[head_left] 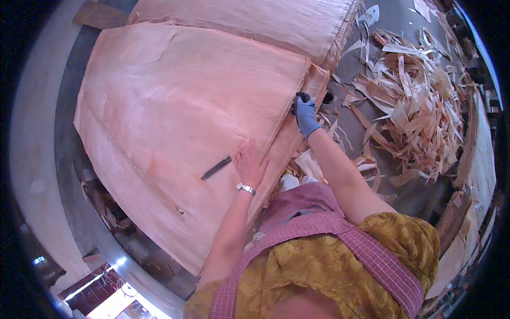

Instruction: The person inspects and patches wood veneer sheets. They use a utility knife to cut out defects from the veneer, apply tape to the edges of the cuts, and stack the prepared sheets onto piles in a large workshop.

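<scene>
A large stack of thin pinkish wood veneer sheets [175, 101] lies in front of me. My left hand [251, 166], bare with a metal-banded watch [246, 188] at the wrist, rests flat on the top sheet near its right edge, fingers spread. Beside its fingertips lies a dark, narrow, flat tool [215, 167] whose kind I cannot tell. Farther up that edge, my right hand [306, 116], in a blue glove with black fingers, is closed at the veneer's edge. Its fingertips are partly hidden. A long narrow slit or seam [133, 165] runs across the sheet's left part.
Another veneer stack [244, 21] lies beyond the first. At the right, a heap of torn veneer strips [419, 111] covers the grey floor. A round dark hole or cup [328, 97] is just right of my gloved hand. A wooden board [101, 15] juts out at the far left.
</scene>
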### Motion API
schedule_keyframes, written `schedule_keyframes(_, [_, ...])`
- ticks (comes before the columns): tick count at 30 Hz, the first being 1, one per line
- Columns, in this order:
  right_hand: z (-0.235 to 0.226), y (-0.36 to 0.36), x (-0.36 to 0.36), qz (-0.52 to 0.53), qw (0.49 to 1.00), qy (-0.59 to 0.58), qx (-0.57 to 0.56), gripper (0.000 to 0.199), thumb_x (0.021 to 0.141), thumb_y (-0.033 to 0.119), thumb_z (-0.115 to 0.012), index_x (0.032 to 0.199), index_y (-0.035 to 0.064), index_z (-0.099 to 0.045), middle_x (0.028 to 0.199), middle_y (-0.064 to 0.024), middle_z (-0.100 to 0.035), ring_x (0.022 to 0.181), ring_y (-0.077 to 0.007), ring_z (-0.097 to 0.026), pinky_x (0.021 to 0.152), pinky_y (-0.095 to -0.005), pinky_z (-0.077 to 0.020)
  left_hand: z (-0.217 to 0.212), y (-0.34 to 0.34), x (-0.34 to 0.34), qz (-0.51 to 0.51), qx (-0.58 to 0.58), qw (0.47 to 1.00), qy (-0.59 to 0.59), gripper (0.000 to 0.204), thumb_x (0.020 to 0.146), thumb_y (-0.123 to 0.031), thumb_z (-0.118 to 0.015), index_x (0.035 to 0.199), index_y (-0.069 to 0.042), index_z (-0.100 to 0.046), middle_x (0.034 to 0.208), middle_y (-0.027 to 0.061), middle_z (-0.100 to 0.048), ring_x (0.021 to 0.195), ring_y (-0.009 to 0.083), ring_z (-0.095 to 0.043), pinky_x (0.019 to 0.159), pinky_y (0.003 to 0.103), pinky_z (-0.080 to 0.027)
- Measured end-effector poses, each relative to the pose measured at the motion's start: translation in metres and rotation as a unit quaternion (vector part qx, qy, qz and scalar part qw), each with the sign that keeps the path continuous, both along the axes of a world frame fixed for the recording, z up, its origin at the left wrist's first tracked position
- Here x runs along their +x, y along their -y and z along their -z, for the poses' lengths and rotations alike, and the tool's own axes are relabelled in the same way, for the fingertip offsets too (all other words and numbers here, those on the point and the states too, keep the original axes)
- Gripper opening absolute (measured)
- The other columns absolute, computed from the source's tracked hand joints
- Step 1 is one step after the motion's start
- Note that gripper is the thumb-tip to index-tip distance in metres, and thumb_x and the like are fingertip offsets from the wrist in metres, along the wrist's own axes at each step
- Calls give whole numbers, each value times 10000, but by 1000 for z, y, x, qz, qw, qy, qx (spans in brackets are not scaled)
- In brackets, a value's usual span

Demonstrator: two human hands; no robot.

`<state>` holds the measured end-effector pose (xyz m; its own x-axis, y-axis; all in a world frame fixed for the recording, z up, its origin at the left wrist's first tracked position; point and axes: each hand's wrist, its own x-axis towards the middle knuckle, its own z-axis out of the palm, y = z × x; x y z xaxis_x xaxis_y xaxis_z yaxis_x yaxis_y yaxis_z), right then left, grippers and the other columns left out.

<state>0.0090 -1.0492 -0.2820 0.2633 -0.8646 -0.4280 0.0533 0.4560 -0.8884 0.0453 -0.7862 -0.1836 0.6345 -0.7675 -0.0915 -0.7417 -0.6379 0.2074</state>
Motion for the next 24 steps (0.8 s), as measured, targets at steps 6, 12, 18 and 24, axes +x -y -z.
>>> schedule_keyframes(6, [22, 4, -10, -17, 999, 31, 25, 172, 921, 110, -538, 1031, 66, -662, 806, -12, -640, 614, -120, -569, 540, -272, -495, 14, 15, 5, -2, 16, 1000, 0, 879, 771, -443, -709, 1488, -138, -302, 1505, 163, -314, 1375, 383, -280, 1103, 551, -221])
schedule_keyframes(12, [17, 5, 0, -52, 998, -38, -25, 157, 905, 131, -553, 974, 51, -670, 729, -5, -613, 549, -112, -498, 502, -285, -429, 23, 20, 8, -6, 21, 1000, 5, 938, 731, -427, -744, 1496, -145, -281, 1505, 147, -314, 1359, 364, -290, 1099, 546, -225])
schedule_keyframes(18, [-4, 0, 14, -16, 998, -62, -19, 243, 855, 260, -690, 937, 32, -667, 719, 16, -600, 552, -101, -473, 496, -259, -389, 22, 23, 8, -16, 40, 999, 22, 917, 734, -470, -725, 1485, -145, -311, 1493, 133, -337, 1343, 357, -318, 1090, 543, -238])
schedule_keyframes(24, [-12, 28, 5, -133, 985, -105, 28, 377, 821, 381, -753, 928, 28, -678, 792, 19, -615, 656, -89, -522, 570, -243, -420, 19, 28, 11, -23, 61, 997, 42, 856, 746, -480, -713, 1450, -134, -370, 1465, 120, -377, 1317, 327, -360, 1066, 521, -273])
